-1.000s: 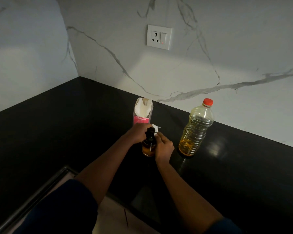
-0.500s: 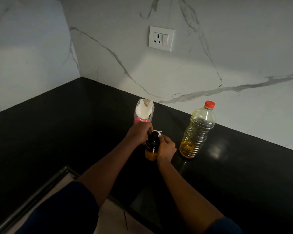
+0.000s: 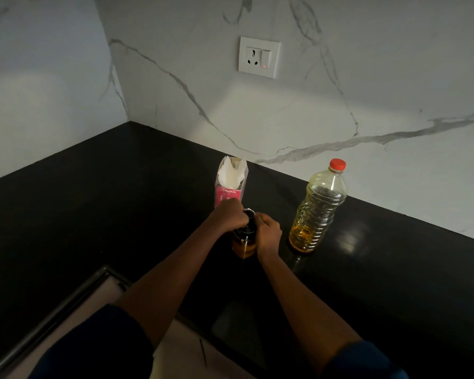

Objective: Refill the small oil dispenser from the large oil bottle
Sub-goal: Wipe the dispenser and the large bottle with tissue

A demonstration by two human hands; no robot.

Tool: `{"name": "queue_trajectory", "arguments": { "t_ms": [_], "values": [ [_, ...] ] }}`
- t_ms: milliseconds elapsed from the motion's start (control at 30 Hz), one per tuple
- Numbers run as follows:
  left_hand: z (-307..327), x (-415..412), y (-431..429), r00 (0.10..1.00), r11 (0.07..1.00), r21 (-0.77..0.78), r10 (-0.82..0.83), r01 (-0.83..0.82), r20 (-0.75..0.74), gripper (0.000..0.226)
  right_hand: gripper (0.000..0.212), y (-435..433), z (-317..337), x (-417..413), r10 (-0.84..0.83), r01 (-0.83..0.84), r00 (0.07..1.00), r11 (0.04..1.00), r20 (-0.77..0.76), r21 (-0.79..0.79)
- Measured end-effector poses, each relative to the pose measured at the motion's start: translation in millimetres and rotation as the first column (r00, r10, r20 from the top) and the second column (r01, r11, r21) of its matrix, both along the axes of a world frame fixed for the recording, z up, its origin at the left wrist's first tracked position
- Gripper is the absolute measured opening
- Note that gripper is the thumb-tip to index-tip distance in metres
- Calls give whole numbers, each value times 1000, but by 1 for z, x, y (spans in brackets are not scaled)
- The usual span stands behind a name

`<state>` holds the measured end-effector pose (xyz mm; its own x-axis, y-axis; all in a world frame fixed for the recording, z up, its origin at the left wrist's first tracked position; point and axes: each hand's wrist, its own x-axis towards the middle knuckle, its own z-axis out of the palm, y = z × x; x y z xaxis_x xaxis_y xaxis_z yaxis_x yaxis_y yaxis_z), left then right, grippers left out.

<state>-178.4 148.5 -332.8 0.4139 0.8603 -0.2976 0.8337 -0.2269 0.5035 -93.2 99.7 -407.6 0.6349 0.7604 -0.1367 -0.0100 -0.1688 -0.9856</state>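
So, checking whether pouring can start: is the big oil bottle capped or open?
Capped. The red cap sits on the big oil bottle, which stands upright on the counter, untouched.

Only arms showed; rest of body lay out of frame.
Left sleeve (image 3: pixel 93 346): dark navy fabric, plain, loose and broad, hem ended near elbow.
Right sleeve (image 3: pixel 367 362): same dark navy, only small patch showed at bottom edge, hem also near elbow.
Left forearm (image 3: pixel 175 269) and right forearm (image 3: pixel 293 291) were bare below sleeves.
Left hand (image 3: pixel 227 216) and right hand (image 3: pixel 268 235) were bare.
Light was dim; seams and weave were too dark to tell.
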Motion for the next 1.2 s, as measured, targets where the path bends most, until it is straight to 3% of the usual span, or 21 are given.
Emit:
{"name": "queue_trajectory", "arguments": {
  "t_ms": [100,267,400,533,767,967,1200],
  "values": [
    [2,-7,1,993,979,-172,-115,113,1,38,22,2,0,-1,10,-10,1000,1000,-15,0],
    [-17,-6,-9,994,998,39,-43,39,98,41,19,2,-5,3,-24,30,987,999,-157,38],
    [-21,1,-10,1000,979,202,32,-31,0,38,20,-11,-14,2,-91,116,957,990,-274,76],
    [-21,2,0,998,981,190,-33,42,-49,34,25,-19,-17,1,-111,136,969,985,-220,102],
    [-13,-3,12,971,952,211,-195,221,-136,32,17,0,3,12,56,-55,998,998,-35,24],
    [-7,-7,13,971,960,171,-204,224,-123,36,17,14,15,24,275,-281,953,959,-123,-31],
    [-17,-4,12,988,953,277,-94,125,-124,33,21,-6,-5,15,-11,52,944,992,-329,116]
  ]
}}
